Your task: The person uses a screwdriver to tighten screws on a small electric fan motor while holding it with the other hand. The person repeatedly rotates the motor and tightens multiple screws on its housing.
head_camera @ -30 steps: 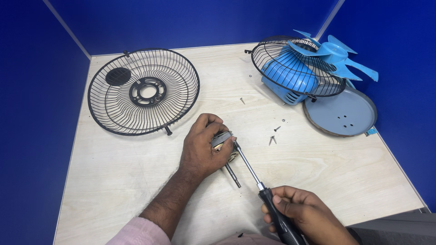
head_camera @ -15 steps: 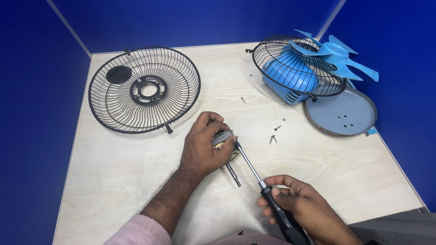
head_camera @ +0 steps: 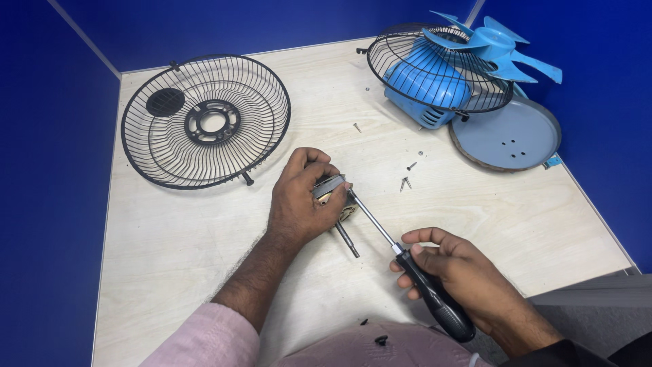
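At far left on the table [head_camera: 170, 224] I see a black wire grille [head_camera: 206, 121] lying flat, well apart from my hands. Near centre, my left hand [head_camera: 299, 200] is wrapped tight over a small metal motor [head_camera: 334, 194] with its shaft [head_camera: 346, 239] poking out toward me, resting on the table. The screwdriver [head_camera: 407, 261] tip touches the motor (exact spot hidden by fingers). My right hand [head_camera: 458, 272] is closed round its black handle, low and right of the motor. Loose screws [head_camera: 405, 182] lie just beyond. At far right sit the blue fan body [head_camera: 424, 88] inside a second grille, blue blades [head_camera: 499, 47] on top, and a round base [head_camera: 509, 132] beside it.
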